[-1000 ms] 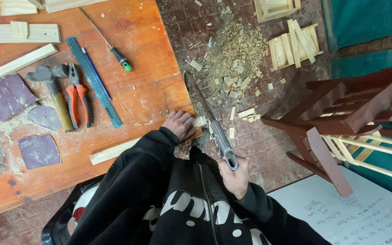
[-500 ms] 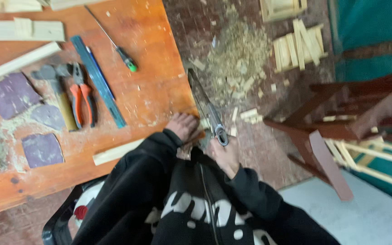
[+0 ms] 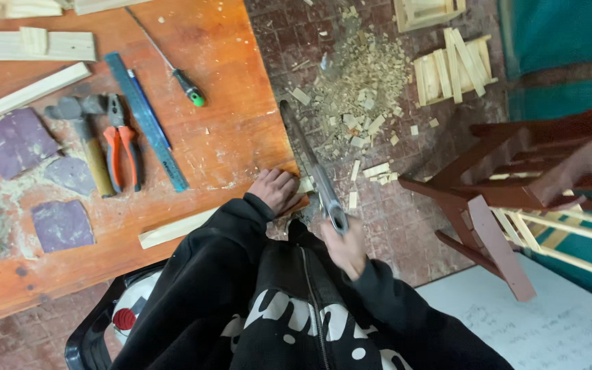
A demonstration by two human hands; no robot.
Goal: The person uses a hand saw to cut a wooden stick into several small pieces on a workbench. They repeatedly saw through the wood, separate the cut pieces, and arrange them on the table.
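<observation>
A reddish wooden workbench (image 3: 193, 164) stands on a brick floor strewn with shavings. Well to the left of the person's grip lie 3 purple sandpaper pieces (image 3: 15, 140), then a hammer (image 3: 83, 137), orange-handled pliers (image 3: 121, 147), a blue ruler (image 3: 146, 122) and a green-tipped screwdriver (image 3: 185, 83). Just left of the grip a loose pale batten (image 3: 176, 228) rests on the bench.

The left hand (image 3: 277, 190) presses flat on a small pale wood strip (image 3: 303, 185) at the bench's edge, fingers closed over it. The right hand (image 3: 344, 247) is wrapped tight around the handle of a hand saw (image 3: 313, 164), whose blade crosses the strip just beside the left fingers. Whether the strip is cut through cannot be told.

Right of the grip, a heap of offcuts (image 3: 361, 85) and stacked cut slats (image 3: 450, 65) suggest many pieces are already sawn; beyond them a dark red wooden frame (image 3: 515, 178) stands.
</observation>
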